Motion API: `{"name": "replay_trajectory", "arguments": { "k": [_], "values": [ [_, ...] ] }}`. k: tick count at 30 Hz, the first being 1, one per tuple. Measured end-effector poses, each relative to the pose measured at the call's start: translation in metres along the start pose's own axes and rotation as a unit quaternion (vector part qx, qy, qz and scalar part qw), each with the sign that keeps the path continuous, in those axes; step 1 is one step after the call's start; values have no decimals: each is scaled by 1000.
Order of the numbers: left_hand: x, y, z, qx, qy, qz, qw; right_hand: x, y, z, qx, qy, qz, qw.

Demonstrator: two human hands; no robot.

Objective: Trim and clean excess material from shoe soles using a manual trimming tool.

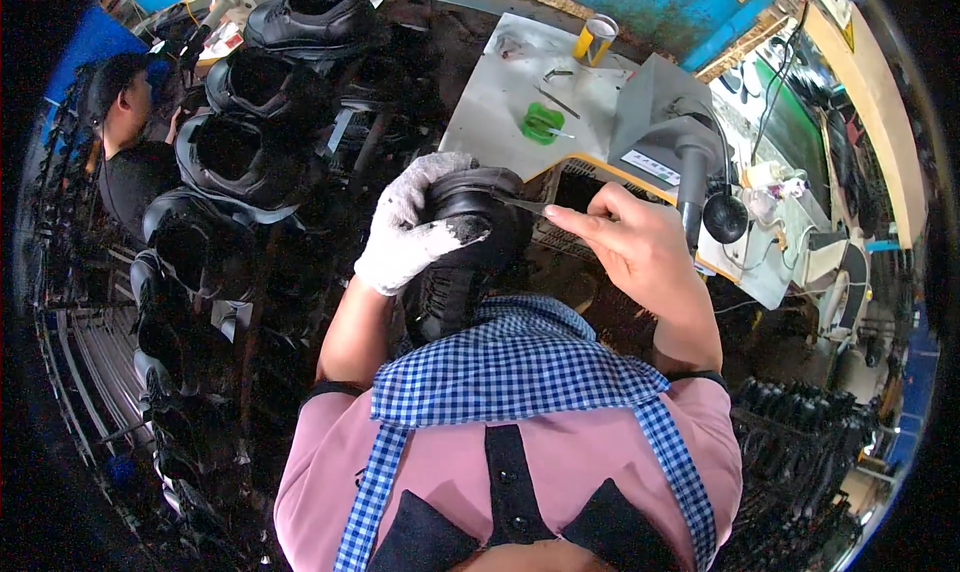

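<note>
A black shoe (pixel 505 234) is held up in front of my chest by my left hand (pixel 400 227), which wears a whitish, stained work glove. The gloved fingers and thumb wrap round one end of the shoe. Bare, my right hand (pixel 640 247) pinches a thin metal blade-like tool (pixel 527 207), its forefinger stretched along it. The tool's tip meets the shoe near the sole edge; the exact contact is too small to make out. Below the shoe, dark laced footwear (pixel 445 297) shows above my checked apron (pixel 500 372); whether it is the same shoe is unclear.
Ahead stands a pale worktable (pixel 490 102) with a yellow can (pixel 595 40), a green object (pixel 542 122) and thin metal tools. A grey machine (pixel 660 102) with a black ball (pixel 725 218) is at its right. Racked black shoes (pixel 235 162) fill the left, near a co-worker (pixel 130 152).
</note>
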State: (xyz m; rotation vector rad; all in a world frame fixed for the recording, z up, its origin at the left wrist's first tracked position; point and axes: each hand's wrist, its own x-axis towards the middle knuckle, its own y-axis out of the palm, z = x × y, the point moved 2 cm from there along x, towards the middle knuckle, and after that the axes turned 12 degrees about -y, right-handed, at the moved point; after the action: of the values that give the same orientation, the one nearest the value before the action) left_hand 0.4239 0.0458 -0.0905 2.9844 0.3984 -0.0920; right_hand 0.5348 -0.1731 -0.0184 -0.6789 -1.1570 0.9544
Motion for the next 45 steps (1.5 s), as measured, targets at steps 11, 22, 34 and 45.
{"name": "replay_trajectory", "arguments": {
  "k": [11, 22, 34, 45],
  "values": [
    [1, 2, 5, -4, -21, 0, 1000, 3, 0, -4, -11, -38, -9, 999],
    [3, -2, 2, -17, -5, 4, 1000, -12, 21, -18, 95, 36, -57, 993],
    [54, -34, 51, -450, -35, -144, 880, -85, 96, -11, 194, 237, -82, 948],
    [56, -47, 86, -389, -137, -143, 900, -109, 88, -32, 479, 431, -229, 730]
  ]
}}
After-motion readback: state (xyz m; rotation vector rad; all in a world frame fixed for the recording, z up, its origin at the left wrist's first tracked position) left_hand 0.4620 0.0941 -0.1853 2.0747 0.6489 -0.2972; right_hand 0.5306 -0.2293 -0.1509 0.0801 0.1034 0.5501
